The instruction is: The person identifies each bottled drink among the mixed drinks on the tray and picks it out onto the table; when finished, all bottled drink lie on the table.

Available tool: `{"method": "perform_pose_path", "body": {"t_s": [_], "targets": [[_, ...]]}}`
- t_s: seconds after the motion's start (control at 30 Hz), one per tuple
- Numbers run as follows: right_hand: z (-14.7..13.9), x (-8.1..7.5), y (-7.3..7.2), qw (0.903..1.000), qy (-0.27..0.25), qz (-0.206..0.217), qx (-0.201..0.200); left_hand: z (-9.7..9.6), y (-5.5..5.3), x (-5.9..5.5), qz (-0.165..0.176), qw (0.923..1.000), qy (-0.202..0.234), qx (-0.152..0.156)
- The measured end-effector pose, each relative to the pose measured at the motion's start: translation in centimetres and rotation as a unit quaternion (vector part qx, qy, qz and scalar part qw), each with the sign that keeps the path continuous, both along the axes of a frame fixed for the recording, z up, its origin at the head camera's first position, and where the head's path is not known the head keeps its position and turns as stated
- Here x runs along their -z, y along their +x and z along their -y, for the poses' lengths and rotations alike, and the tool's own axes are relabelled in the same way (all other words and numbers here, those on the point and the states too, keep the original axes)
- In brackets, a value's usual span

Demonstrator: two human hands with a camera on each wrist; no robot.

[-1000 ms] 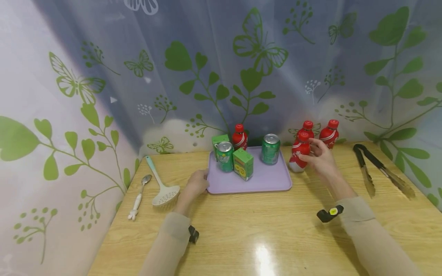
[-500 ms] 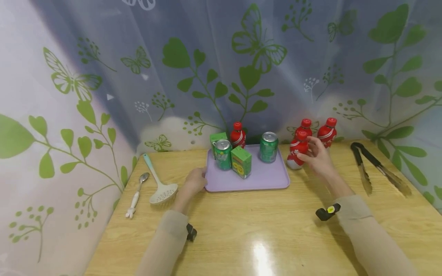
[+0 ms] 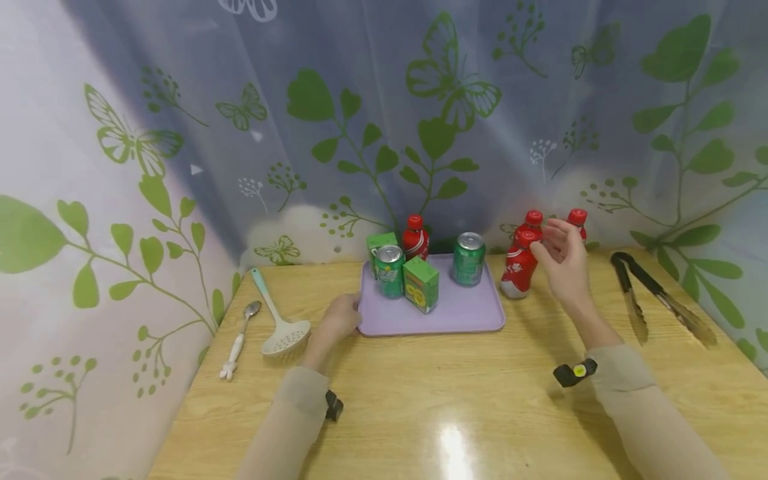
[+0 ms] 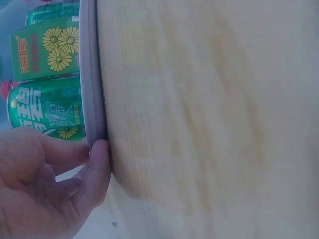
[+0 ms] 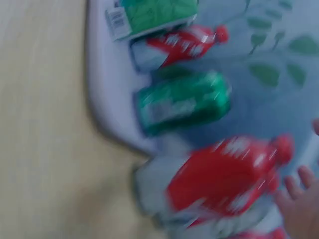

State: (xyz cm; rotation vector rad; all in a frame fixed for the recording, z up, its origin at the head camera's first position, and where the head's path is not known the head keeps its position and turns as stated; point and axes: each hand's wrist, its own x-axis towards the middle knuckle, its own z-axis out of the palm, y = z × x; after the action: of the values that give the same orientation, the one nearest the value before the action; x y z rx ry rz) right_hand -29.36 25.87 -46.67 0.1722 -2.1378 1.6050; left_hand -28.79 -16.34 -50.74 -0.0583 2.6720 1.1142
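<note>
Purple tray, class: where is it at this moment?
In the head view, the purple tray lies centrally towards the back of the wooden table, the left hand pinching its left edge and a red bottle just to its right.

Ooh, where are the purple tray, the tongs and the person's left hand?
Purple tray [image 3: 462,309]: head view, on its bare floor.
Tongs [image 3: 654,284]: head view, on one black handle.
Left hand [image 3: 341,316]: head view, on the back of the hand.

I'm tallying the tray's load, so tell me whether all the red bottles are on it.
No: one red bottle is on the purple tray, but three other red bottles are off it, to its right.
</note>
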Motion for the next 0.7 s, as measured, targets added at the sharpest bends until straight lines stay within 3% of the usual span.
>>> {"method": "perform_pose_path", "body": {"t_s": [0.1,0.23,0.3,0.43,0.57,0.7], "targets": [[1.9,-2.3,0.5,0.9972,0.014,-0.074,0.006,0.0,0.1,-0.1,-0.007,1.0,-0.005,0.001],[4.8,-4.2,0.3,0.9875,0.091,-0.128,-0.009,0.0,0.1,0.0,-0.006,1.0,-0.004,0.003],[6.1,-4.5,-0.2,0.9817,0.143,-0.124,-0.021,0.0,0.1,0.1,-0.002,1.0,-0.002,0.003],[8.1,-4.5,-1.4,0.9655,0.245,-0.074,-0.045,0.1,0.1,0.3,0.003,1.0,-0.001,0.002],[9.5,-4.2,-3.3,0.9407,0.332,-0.042,-0.057,0.2,0.0,0.4,0.001,1.0,-0.004,0.002],[10.7,-3.7,-5.1,0.9111,0.409,-0.016,-0.045,0.2,-0.1,0.3,-0.001,1.0,-0.002,0.003]]}}
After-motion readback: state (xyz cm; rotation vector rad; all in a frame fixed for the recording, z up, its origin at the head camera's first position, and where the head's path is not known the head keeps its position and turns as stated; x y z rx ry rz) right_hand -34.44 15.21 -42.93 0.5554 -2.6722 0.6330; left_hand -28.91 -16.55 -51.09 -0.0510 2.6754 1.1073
